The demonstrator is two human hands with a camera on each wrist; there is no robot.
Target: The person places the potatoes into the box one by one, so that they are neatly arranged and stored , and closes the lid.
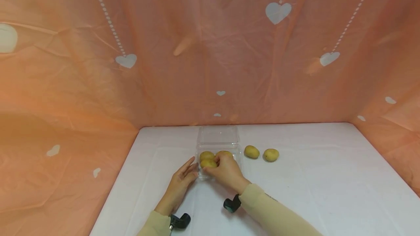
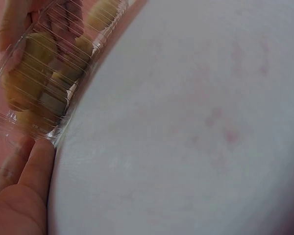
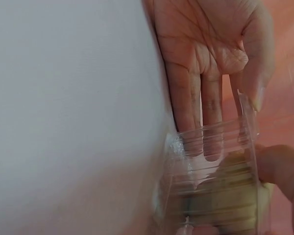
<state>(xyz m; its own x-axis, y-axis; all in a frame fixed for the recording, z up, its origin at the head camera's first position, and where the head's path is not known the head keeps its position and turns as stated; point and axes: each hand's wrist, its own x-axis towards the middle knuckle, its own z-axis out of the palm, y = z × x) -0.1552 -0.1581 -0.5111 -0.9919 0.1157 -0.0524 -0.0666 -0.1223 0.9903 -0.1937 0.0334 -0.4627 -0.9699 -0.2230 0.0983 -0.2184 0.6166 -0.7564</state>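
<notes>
A clear plastic clamshell box (image 1: pixel 237 148) sits on the white table, its lid (image 1: pixel 218 135) folded back away from me. Inside are three yellow potatoes. My right hand (image 1: pixel 228 173) reaches in and pinches the front potato (image 1: pixel 208 164) between thumb and fingers. Behind it lies another potato (image 1: pixel 206 155), and a third potato (image 1: pixel 224 153) is partly covered by the hand. My left hand (image 1: pixel 178 185) rests against the box's left side, fingers extended. In the right wrist view, its fingers (image 3: pixel 213 103) are straight along the ribbed clear wall.
To the right of the box, two more potatoes lie on the table: a nearer potato (image 1: pixel 251 152) and a farther-right potato (image 1: pixel 271 155). An orange curtain (image 1: pixel 210 65) with white hearts hangs behind and beside the white table (image 1: pixel 328 177).
</notes>
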